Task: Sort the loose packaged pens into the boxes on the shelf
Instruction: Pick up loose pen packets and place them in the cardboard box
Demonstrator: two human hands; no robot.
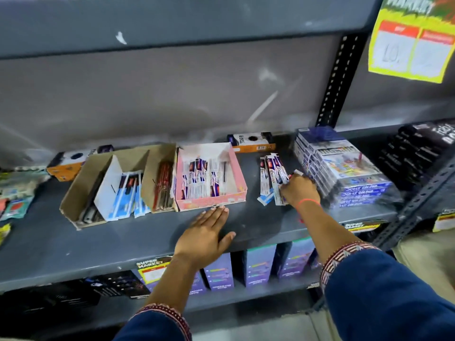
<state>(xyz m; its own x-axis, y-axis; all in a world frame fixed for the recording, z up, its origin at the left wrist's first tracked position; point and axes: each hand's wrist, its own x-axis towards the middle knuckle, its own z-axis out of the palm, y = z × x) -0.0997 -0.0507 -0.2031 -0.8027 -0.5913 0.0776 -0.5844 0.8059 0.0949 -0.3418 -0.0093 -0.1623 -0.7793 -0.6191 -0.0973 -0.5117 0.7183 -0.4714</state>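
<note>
Several loose pen packs [272, 177] lie on the shelf [123, 244] right of the pink box [211, 201], long axes running front to back. Our right hand [299, 190] grips their near ends; our left hand [205, 236] rests flat and empty before the box.

Three open boxes [210, 178], two hands [204, 236].

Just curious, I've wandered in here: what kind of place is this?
Most likely a supermarket's stationery aisle: grey metal shelf, shelf-edge label reading "Super Market", a yellow price poster, and packaged pens being gathered by the right hand.
</note>
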